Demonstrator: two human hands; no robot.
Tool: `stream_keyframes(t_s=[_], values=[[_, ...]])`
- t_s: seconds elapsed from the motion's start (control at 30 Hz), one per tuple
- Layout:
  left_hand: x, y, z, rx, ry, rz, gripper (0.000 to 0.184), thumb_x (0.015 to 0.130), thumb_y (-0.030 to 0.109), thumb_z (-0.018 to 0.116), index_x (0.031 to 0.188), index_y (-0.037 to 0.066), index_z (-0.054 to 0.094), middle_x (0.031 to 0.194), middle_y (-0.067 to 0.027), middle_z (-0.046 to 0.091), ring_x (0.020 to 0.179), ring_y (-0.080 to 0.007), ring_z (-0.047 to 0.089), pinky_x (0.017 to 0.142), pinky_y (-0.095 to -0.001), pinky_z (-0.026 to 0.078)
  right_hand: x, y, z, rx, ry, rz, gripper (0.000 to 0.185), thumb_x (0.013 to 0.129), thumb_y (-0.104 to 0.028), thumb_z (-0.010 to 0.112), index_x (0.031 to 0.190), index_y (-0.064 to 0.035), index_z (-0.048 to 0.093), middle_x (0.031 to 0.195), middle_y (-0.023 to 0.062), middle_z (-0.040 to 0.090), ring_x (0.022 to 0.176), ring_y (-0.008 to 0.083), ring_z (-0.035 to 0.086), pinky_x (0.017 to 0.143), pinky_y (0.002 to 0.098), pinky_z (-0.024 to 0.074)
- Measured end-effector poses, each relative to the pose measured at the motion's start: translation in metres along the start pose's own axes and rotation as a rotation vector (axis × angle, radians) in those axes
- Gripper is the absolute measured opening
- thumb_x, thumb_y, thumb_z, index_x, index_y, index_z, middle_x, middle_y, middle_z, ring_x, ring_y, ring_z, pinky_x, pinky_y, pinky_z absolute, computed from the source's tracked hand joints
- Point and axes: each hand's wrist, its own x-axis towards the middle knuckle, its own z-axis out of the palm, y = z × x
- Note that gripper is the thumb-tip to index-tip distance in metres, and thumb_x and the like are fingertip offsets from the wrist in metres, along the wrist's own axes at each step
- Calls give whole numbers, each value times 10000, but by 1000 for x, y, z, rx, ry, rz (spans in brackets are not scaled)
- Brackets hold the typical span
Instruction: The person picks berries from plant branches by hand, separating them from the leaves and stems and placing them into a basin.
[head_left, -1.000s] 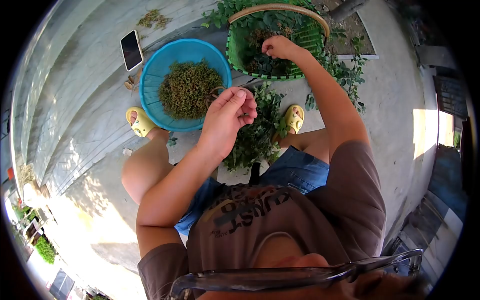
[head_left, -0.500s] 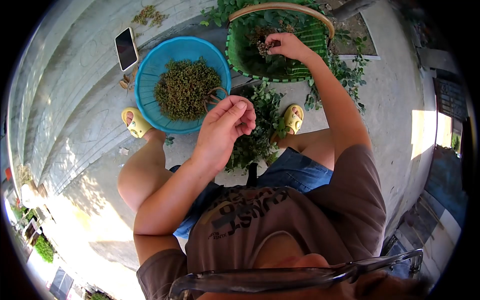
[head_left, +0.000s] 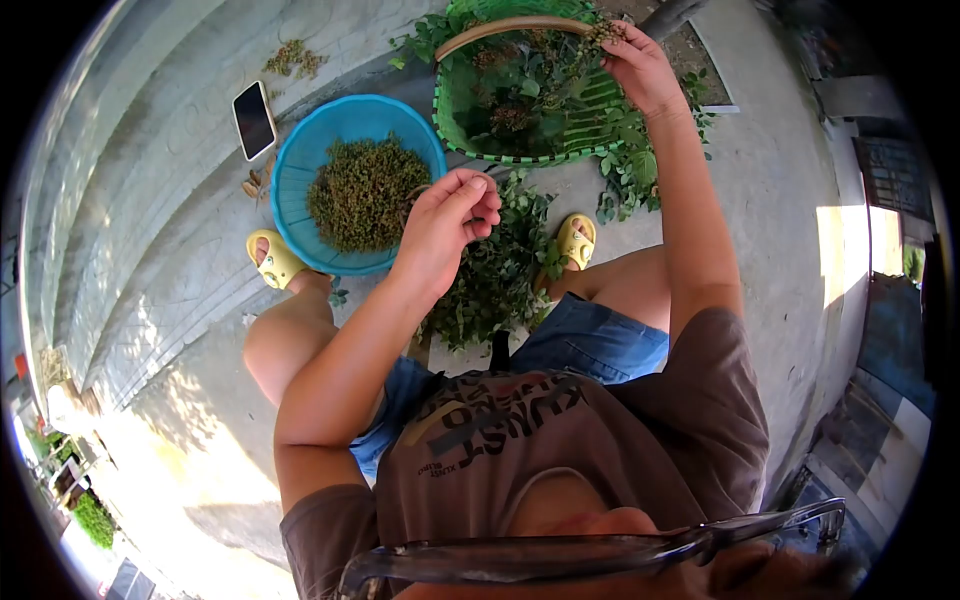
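Green woven strips show bare along the near right side of the basket [head_left: 595,125], where the right hand [head_left: 645,75] was at work half a second ago. That hand was down among the leaves then, with a brown cluster at its fingertips; now it is up by the right end of the wooden handle [head_left: 515,23], with a small brown-green cluster [head_left: 603,35] pinched narrowly between thumb and fingers (how far above the rim, I cannot tell). As I judge it, this piece has been parted from the rest, so the work stands at a cluster gripped but not yet set down. With the hand out of the way, more brown clusters [head_left: 512,117] can be seen inside, mixed with dark leaves.

Much else matches the earlier frames. The left hand [head_left: 440,225] has kept its loosely curled shape, thumb toward the fingers, near the blue basin's right side; whether anything is tucked inside it, I cannot tell. In the blue basin [head_left: 293,190] the heap of small seed heads [head_left: 365,195] looks no larger than before. Leafy stems [head_left: 490,270] lie between the feet, and the phone [head_left: 255,120] has stayed beyond the basin.
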Motion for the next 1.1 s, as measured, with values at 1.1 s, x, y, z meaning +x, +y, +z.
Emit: stream_keyframes(t_s=[1.1], values=[[37, 2, 6, 29, 92, 220, 292, 926, 83, 448, 1208, 14, 481, 1190, -103, 531, 990, -182, 529, 818, -311, 438, -58, -125, 79, 411, 204, -284, 163, 850, -145, 576, 995, -70, 574, 905, 47, 636, 835, 175, 608, 776, 305, 484]])
